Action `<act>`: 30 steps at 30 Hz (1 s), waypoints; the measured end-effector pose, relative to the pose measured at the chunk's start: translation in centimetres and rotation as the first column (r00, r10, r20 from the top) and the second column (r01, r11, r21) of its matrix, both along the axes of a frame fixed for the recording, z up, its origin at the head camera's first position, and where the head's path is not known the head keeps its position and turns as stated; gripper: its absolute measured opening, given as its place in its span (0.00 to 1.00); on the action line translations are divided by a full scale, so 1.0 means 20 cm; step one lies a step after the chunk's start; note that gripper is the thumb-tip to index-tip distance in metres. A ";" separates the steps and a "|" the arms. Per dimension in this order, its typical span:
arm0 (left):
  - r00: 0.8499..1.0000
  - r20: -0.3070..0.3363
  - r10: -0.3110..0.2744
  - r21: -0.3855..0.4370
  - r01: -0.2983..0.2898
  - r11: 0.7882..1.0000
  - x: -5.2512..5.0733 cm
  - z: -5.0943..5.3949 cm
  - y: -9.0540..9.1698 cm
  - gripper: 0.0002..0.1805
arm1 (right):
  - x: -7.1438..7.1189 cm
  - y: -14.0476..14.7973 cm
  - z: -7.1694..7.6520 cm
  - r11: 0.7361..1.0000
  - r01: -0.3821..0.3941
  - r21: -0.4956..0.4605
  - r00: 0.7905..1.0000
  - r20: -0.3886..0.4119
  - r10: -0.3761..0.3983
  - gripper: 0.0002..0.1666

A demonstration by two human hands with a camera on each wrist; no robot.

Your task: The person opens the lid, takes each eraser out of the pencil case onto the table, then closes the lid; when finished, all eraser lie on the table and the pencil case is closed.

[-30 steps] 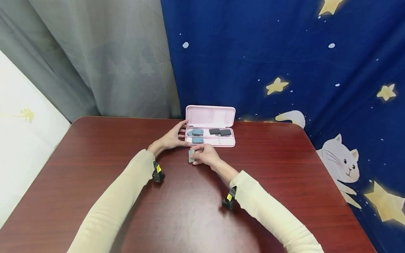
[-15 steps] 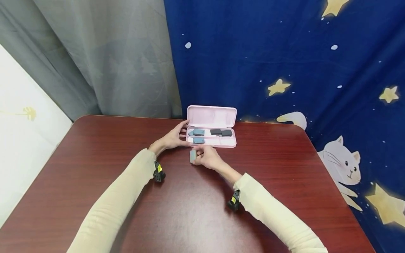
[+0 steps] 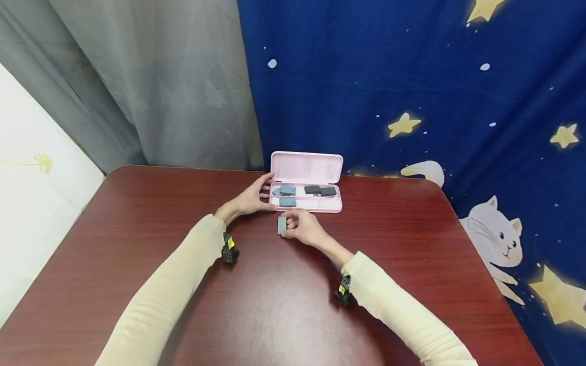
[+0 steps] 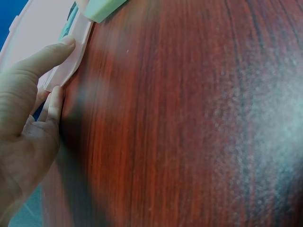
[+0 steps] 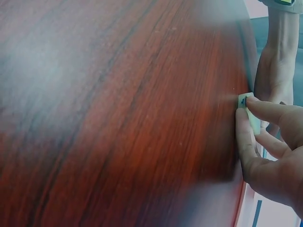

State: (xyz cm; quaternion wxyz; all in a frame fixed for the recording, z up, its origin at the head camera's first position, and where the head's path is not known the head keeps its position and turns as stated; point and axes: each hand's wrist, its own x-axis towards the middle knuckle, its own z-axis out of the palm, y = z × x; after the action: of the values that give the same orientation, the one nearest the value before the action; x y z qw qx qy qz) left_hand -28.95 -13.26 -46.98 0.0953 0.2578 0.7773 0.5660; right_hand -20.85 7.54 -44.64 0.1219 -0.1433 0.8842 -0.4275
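Note:
A pink pencil case (image 3: 330,204) stands with its lid raised near the table's far edge in the head view. My left hand (image 3: 248,199) holds its left end, thumb at the front corner and fingers along the side. Just in front of the case, my right hand (image 3: 305,229) pinches a small pale green eraser (image 3: 281,225) between thumb and fingers. Dark print shows on the eraser's end (image 5: 242,101) in the right wrist view. Inside the case lie several blue-grey blocks (image 3: 287,202) at the left and black blocks (image 3: 327,191) at the right of the back compartment.
The reddish-brown wooden table (image 3: 270,305) spreads in front of both arms. Behind it hang a grey curtain (image 3: 183,91) and a blue curtain (image 3: 329,81) with stars, close behind the raised lid. Both wrists carry a black camera (image 3: 230,249).
My right hand has shifted slightly right and turned a little, with the eraser still pinched. The left hand keeps its place on the pencil case. The head view has shifted a little.

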 end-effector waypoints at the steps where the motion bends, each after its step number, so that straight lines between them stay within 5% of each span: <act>1: 1.000 -0.002 0.001 0.002 -0.001 1.000 0.00 0.00 0.00 0.56 | 0.00 0.00 0.00 1.000 -0.004 -0.005 1.000 -0.001 0.004 0.27; 9: 1.000 0.014 -0.022 0.027 0.021 0.999 0.03 0.07 0.00 0.56 | 0.00 0.03 0.00 0.992 -0.061 -0.110 0.998 0.024 0.064 0.28; 14: 0.998 0.047 -0.029 0.038 0.027 0.999 0.06 0.13 0.01 0.54 | -0.01 0.06 -0.01 0.965 -0.062 -0.254 0.988 0.120 0.095 0.29; 18: 1.000 0.027 -0.013 0.018 0.013 1.000 0.04 0.08 0.01 0.55 | -0.01 0.09 -0.02 0.894 0.030 -0.447 0.952 0.285 0.110 0.29; 23: 0.999 0.045 -0.011 -0.001 0.011 1.000 0.07 0.15 0.01 0.54 | -0.03 0.11 0.00 0.811 0.183 -0.555 0.885 0.453 0.111 0.25; 30: 0.999 0.048 -0.020 0.000 0.020 1.000 0.09 0.17 0.01 0.54 | -0.04 0.12 0.03 0.796 0.239 -0.556 0.853 0.512 0.101 0.25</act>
State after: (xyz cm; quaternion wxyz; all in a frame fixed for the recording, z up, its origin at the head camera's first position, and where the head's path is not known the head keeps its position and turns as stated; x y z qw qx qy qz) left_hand -27.15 -13.06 -43.55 0.1196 0.2520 0.7722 0.5709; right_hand -21.67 9.92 -44.08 0.2865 -0.0208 0.6409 -0.7118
